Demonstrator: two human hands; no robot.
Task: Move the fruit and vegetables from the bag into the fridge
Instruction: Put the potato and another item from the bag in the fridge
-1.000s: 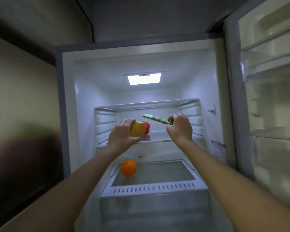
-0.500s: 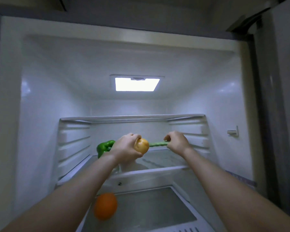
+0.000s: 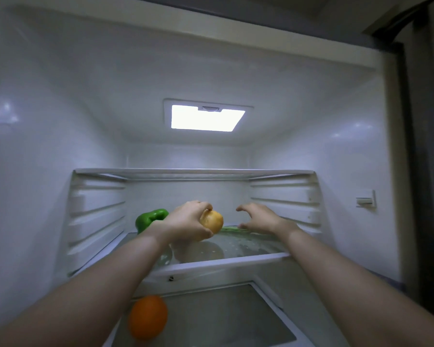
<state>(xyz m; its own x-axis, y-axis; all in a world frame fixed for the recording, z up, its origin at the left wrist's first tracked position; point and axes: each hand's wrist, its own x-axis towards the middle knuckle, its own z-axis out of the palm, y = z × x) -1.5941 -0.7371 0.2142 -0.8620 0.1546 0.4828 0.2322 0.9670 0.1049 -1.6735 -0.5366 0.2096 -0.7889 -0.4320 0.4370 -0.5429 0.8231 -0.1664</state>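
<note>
While left hand grips potato, right hand fingers spread, empty.

Two bare hands are showing: the left hand and the right hand. One round yellow-brown fruit is sitting in the left hand's grip. One shiny green bell pepper is sitting on the glass shelf. One long thin green bean pod is lying there too. One round orange fruit is resting lower down. Two clear glass shelves are showing: the upper shelf and the middle shelf. One bright white ceiling lamp is glowing
</note>
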